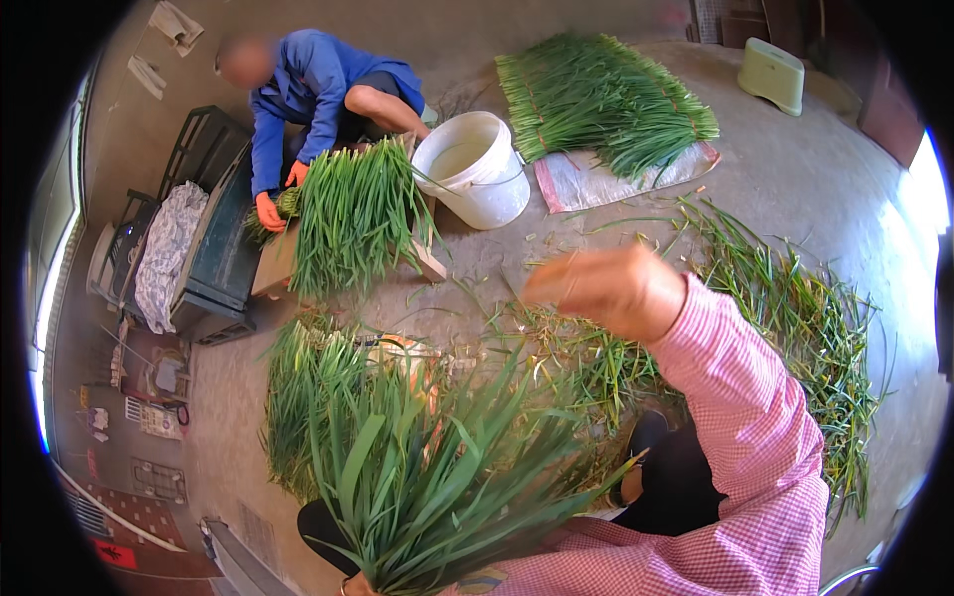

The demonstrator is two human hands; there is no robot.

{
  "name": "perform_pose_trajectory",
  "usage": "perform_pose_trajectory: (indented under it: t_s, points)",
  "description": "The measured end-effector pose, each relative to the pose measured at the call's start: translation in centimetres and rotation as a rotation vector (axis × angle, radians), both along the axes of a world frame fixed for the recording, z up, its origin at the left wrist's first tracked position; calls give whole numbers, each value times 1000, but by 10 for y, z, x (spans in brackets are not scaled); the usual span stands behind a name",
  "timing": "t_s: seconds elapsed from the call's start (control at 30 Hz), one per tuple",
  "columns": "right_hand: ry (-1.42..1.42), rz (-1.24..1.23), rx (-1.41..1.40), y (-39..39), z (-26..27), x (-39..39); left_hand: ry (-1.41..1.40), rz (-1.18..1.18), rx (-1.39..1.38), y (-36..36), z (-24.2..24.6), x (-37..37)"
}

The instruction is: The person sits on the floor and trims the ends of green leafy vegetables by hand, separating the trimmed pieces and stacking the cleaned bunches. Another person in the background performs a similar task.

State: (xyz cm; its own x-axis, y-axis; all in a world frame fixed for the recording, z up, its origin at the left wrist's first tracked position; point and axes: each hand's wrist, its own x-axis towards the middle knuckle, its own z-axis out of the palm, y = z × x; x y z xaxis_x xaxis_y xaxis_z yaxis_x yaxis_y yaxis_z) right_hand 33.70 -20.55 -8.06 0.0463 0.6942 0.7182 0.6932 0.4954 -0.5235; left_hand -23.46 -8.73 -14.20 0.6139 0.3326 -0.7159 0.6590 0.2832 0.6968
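My left hand shows only in part at the bottom edge. It grips the lower ends of a large bunch of garlic chives, whose green leaves fan up and outward over my lap. Raised in front of me, my right hand is blurred by motion, so its fingers cannot be made out. It is well apart from the bunch. Below it on the floor lie loose chive trimmings. A pile of chives rests on the floor to the left, partly behind the held bunch.
Across from me a person in a blue jacket handles chives beside a wooden bench stacked with chives. A white bucket stands nearby. Tied chive bundles lie on a woven sack. A green stool is farther back.
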Motion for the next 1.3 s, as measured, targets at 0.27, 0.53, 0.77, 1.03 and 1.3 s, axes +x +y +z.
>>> perform_pose_trajectory:
  t_s: [0.27,0.53,0.77,1.03,1.3]
  points:
    - [-339,-42,-95,13,-26,-28,-44,40,-76,-9,2,-7]
    - [336,-123,-408,24,-33,-29,-103,6,-107,-9,5,-17]
    - [392,-560,-321,23,-44,9,-47,13,-168,-4,5,-22]
    - [324,-326,-113,24,-5,-16,-58,2,-172,-5,7,-18]
    - [-392,-156,173,32,19,-83,-204,-18,-151,-7,6,-10]
